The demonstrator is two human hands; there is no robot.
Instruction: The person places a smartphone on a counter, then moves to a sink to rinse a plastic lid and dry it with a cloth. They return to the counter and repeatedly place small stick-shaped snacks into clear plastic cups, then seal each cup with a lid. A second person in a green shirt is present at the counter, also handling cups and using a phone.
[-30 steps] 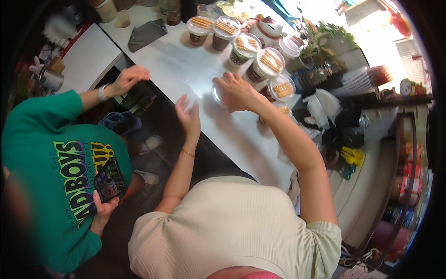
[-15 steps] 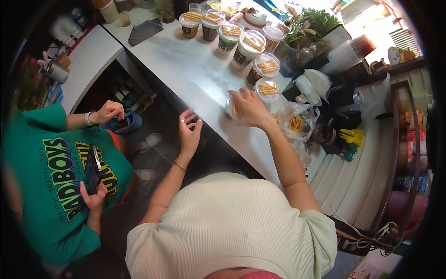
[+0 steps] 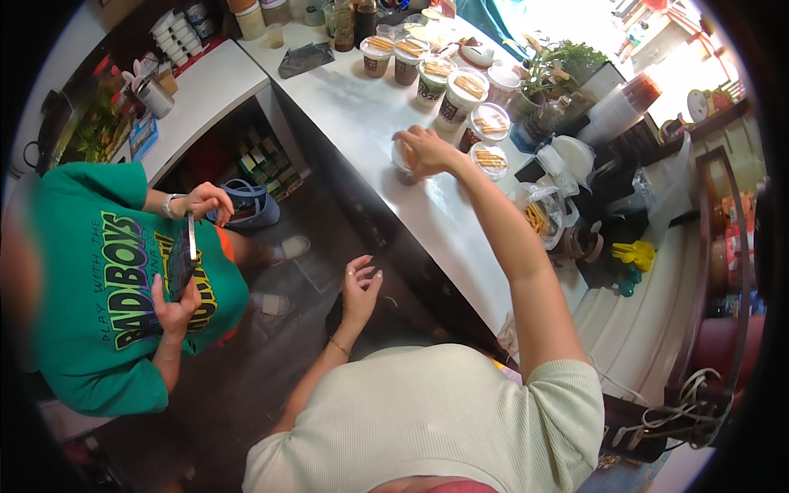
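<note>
My right hand reaches across the white counter, its fingers closed over the top of a small lidded cup. Most of that cup's lid is hidden under the fingers. Right of it is a cup with biscuit sticks on its clear lid, and beyond stands another like it. A larger white cup and several more cups carry on the row towards the far end. My left hand hangs in the air over the floor beside the counter, fingers bent and apart, holding nothing.
A clear bag of biscuit sticks lies near the right edge. Beyond it are stacked clear cups and a potted plant. On the left a person in a green shirt holds a phone. A grey cloth-like piece lies far left.
My right hand has moved the cup left and farther away along the counter, apart from the row. My left hand has dropped lower. The other person's free hand has come nearer the phone.
</note>
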